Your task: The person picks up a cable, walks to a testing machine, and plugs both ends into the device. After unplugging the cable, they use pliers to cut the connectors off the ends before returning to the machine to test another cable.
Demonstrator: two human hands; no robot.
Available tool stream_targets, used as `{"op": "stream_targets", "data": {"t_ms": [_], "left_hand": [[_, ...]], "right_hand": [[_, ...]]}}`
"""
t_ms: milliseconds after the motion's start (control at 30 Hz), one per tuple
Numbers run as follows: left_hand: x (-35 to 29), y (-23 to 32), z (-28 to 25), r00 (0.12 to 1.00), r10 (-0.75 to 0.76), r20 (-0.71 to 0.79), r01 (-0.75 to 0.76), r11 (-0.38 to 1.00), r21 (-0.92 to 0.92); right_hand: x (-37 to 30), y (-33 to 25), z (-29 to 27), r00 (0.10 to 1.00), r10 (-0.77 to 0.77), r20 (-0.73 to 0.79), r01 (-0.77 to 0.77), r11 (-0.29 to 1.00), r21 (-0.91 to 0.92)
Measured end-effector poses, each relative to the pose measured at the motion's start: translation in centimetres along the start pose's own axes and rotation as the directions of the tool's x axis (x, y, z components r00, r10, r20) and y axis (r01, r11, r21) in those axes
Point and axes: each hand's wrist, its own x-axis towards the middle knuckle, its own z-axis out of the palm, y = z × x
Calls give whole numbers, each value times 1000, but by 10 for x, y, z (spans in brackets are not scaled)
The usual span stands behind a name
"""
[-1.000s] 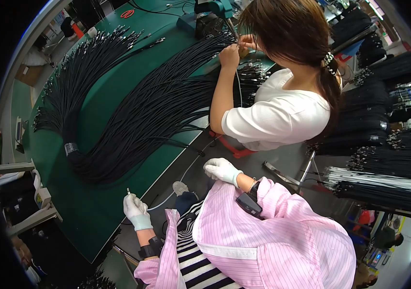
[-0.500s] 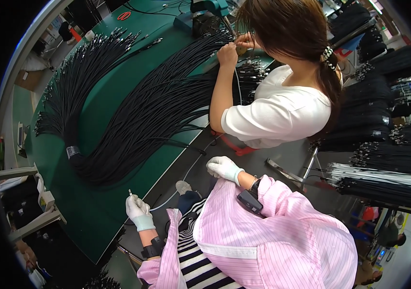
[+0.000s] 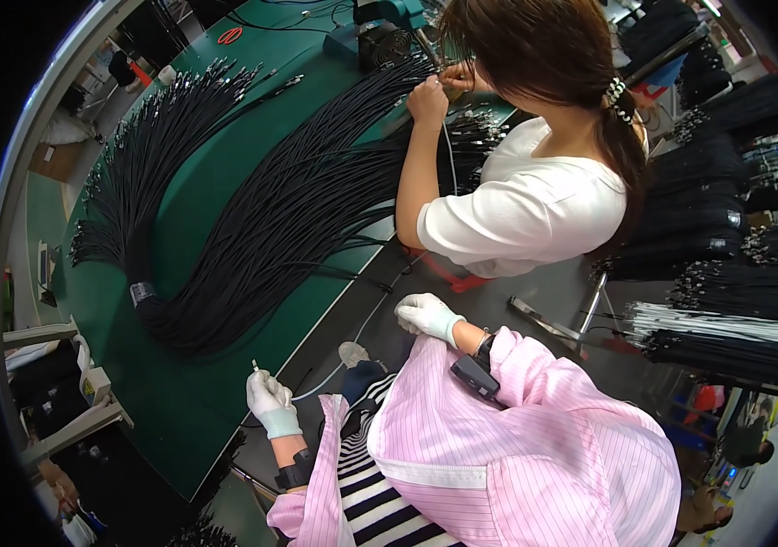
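Observation:
My left hand (image 3: 272, 404), in a white glove, is closed at the near edge of the green table (image 3: 161, 419). A small pale tip sticks up from its fingers. A light grey cable (image 3: 327, 377) comes out beside the palm and curves up to the right, toward the floor behind my foot. My right hand (image 3: 427, 316), also gloved, has its fingers curled together above my lap; whether anything is in them is hidden. A thick bundle of black cables (image 3: 270, 228) with metal ends lies bent across the table, bound by a clear band (image 3: 142, 293).
To the right, a co-worker in a white top (image 3: 526, 196) handles cable ends beside a green machine (image 3: 394, 14). Red scissors (image 3: 230, 36) lie at the table's far side. Racks of black cables (image 3: 690, 210) and white cables (image 3: 726, 326) stand at right.
The whole view has shifted slightly. My left hand sits a little farther right, still holding the pale-tipped piece. My right hand stays curled; the co-worker's hands have barely moved.

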Motion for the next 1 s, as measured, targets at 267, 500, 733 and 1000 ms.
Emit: {"op": "stream_targets", "data": {"t_ms": [267, 500, 733, 1000], "left_hand": [[-3, 1, 2, 1000, 21, 2, -21, 1000, -5], [-4, 2, 1, 1000, 6, 10, -6, 1000, -14], [-7, 2, 1, 995, 11, 103, -12, 1000, 4], [-8, -15, -5, 977, -6, 211, 14, 999, -35]], "right_hand": [[2, 4, -1, 1000, -3, -4, 3, 1000, 20], [0, -3, -4, 1000, 11, -12, -11, 1000, -3], [-9, -3, -3, 998, 47, -43, -47, 999, 8], [-21, -5, 4, 988, 116, -102, -122, 991, -62]]}}
